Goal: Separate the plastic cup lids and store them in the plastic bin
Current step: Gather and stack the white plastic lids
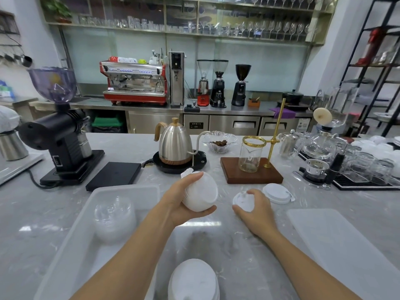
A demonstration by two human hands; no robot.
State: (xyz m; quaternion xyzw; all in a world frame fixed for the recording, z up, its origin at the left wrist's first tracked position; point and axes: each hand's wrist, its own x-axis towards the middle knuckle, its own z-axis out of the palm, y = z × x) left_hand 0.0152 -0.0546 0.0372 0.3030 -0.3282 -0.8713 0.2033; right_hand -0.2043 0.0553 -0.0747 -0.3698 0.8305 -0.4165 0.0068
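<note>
My left hand (181,204) grips a bagged stack of white cup lids (200,192) above the counter, beyond the far right corner of the translucent plastic bin (71,241). My right hand (257,211) holds a single white lid (242,201) low over the counter. One more white lid (276,193) lies flat just right of it. Inside the bin sits a stack of clear dome lids (113,215) at the left and a stack of white lids (193,280) at the near edge.
The bin's flat lid (337,245) lies on the counter at the right. Behind my hands stand a steel kettle (175,144) on its base, a black scale (114,175), a grinder (60,135), a wooden drip stand (252,169) and glassware (363,167) at far right.
</note>
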